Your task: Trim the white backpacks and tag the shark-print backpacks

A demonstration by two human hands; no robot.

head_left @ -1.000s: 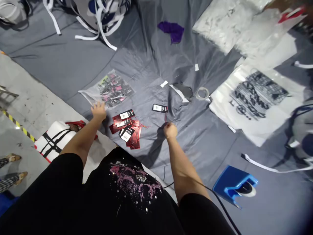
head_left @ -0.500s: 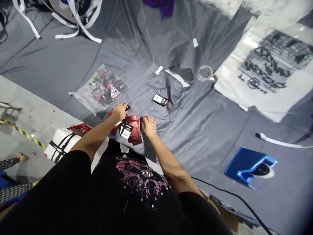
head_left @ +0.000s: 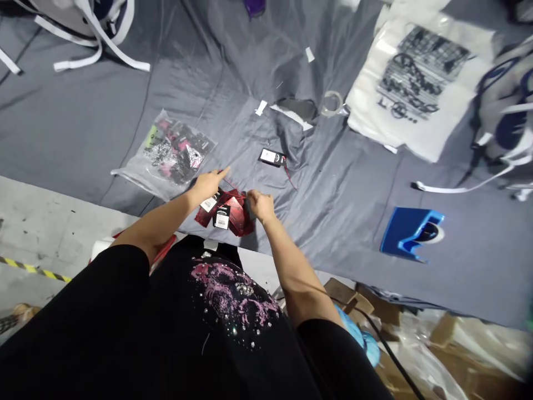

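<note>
Several red and black hang tags [head_left: 239,214] lie in a pile at the near edge of the grey-covered table [head_left: 333,222]. My left hand [head_left: 209,183] is closed just above the pile's left side, pinching a thin red string. At the pile's right side my right hand [head_left: 261,205] is closed on the tags' strings. Beyond my hands lies a single black tag [head_left: 272,158] with a white label and a red string. Left of it rests a clear plastic bag [head_left: 169,153] filled with black and pink tags.
A blue tape dispenser [head_left: 408,233] sits at the right. Farther back are a tape roll [head_left: 332,104], a printed white bag [head_left: 416,83] and strapped items [head_left: 510,111]. Cardboard boxes [head_left: 458,355] are below the table's right edge. White straps [head_left: 102,39] lie at the upper left.
The view has shifted, showing more of the right side. My left hand has lifted slightly off the pile, with a string stretched from it. The tags in the pile have shifted.
</note>
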